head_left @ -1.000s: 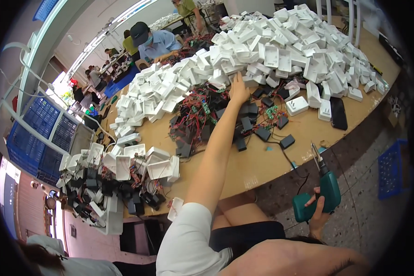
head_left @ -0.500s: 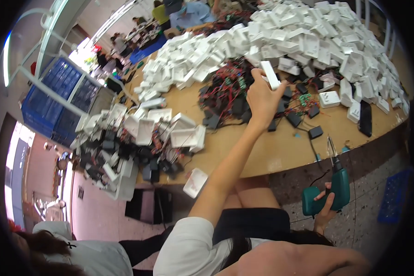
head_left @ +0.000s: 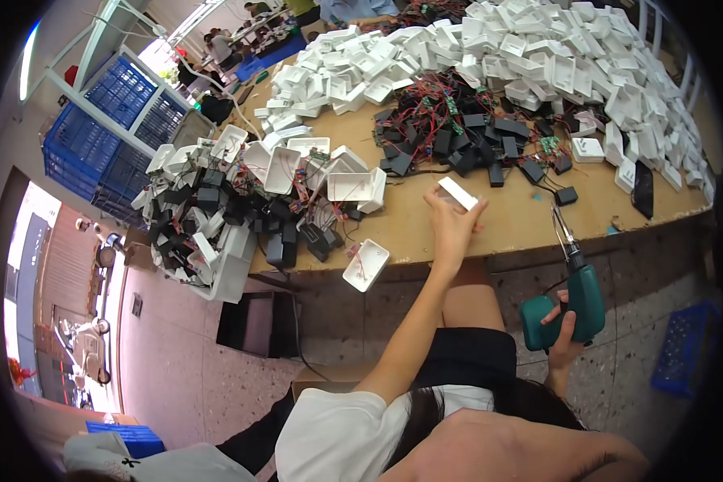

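Note:
My left hand (head_left: 451, 233) pinches a small white plastic case (head_left: 459, 194) between thumb and fingers above the table's near part. Its underside is hidden from me. In my right hand (head_left: 566, 347), off the table's front edge, is a green soldering gun (head_left: 588, 305). Its two metal prongs point up toward the tabletop. Beyond my left hand lies a heap of black boxes (head_left: 474, 143) tangled with red wires and green circuit boards. To the left, an open white case (head_left: 366, 265) with a wire inside lies at the table edge.
A huge pile of white cases (head_left: 530, 48) covers the table's far side. At left, a white bin (head_left: 231, 261) overflows with cases and black boxes. A black phone-like slab (head_left: 643, 190) lies at right. A person in a grey top (head_left: 161, 458) sits at lower left.
My left hand has drawn back from the heap toward me, still holding the white case. The soldering gun remains in my right hand. The whole view has shifted somewhat.

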A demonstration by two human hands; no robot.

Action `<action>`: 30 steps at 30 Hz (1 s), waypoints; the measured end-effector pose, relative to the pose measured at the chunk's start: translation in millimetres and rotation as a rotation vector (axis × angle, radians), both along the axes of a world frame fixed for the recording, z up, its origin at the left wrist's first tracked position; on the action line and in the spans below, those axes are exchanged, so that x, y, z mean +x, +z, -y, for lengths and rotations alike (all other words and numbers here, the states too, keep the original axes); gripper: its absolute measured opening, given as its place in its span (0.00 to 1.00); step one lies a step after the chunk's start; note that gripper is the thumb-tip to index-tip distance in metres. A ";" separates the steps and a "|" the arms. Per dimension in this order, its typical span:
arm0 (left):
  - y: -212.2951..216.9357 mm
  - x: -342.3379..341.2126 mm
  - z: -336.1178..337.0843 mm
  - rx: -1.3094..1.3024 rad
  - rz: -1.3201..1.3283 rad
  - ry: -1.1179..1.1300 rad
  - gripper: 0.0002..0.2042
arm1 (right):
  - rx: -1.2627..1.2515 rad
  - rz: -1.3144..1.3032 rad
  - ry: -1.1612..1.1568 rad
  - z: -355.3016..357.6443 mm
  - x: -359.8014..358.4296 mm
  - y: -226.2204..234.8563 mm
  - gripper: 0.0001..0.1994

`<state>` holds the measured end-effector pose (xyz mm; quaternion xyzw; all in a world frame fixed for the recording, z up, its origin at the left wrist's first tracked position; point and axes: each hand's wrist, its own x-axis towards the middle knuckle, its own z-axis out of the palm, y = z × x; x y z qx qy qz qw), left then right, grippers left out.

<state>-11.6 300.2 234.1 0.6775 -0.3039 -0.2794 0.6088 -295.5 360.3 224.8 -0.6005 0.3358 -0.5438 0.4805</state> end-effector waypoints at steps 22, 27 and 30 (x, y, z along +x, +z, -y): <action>-40.4 53.2 28.4 -0.068 0.659 -0.159 0.17 | 0.038 0.003 -0.026 26.0 26.2 -6.2 0.17; -8.7 74.3 5.7 -0.098 0.886 0.093 0.19 | 0.050 0.007 -0.025 42.3 47.5 -18.0 0.17; 9.0 126.6 -26.4 0.201 1.011 0.545 0.19 | 0.025 -0.001 -0.068 48.1 52.4 -21.8 0.18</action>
